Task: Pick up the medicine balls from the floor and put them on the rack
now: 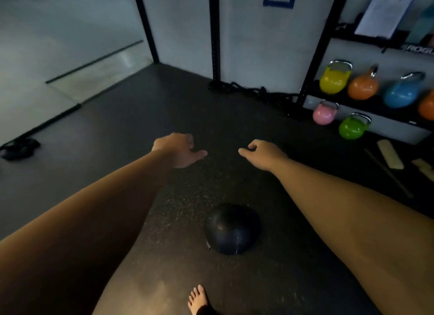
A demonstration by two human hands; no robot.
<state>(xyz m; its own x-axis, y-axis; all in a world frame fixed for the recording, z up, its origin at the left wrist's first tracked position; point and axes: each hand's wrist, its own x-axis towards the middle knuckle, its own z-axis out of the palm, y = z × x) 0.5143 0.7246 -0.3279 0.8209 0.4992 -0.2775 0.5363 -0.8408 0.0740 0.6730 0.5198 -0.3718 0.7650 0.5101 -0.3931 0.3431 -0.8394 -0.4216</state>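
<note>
A black medicine ball point(231, 229) rests on the dark rubber floor between my two outstretched forearms, just ahead of my bare foot point(198, 298). My left hand point(179, 150) and my right hand point(263, 154) are held out side by side above the floor beyond the ball, palms down. Both hold nothing, with the fingers loosely curled and the thumbs pointing toward each other. A black rack point(328, 33) stands against the wall at the right.
The rack's shelves carry coloured kettlebells: yellow point(334, 78), orange point(362, 87), blue point(401, 92), pink point(324, 114), green point(352, 128). A coiled black rope point(258, 92) lies at the wall's foot. Wooden pieces point(389, 157) lie at right. A dark bundle point(18, 148) sits at far left.
</note>
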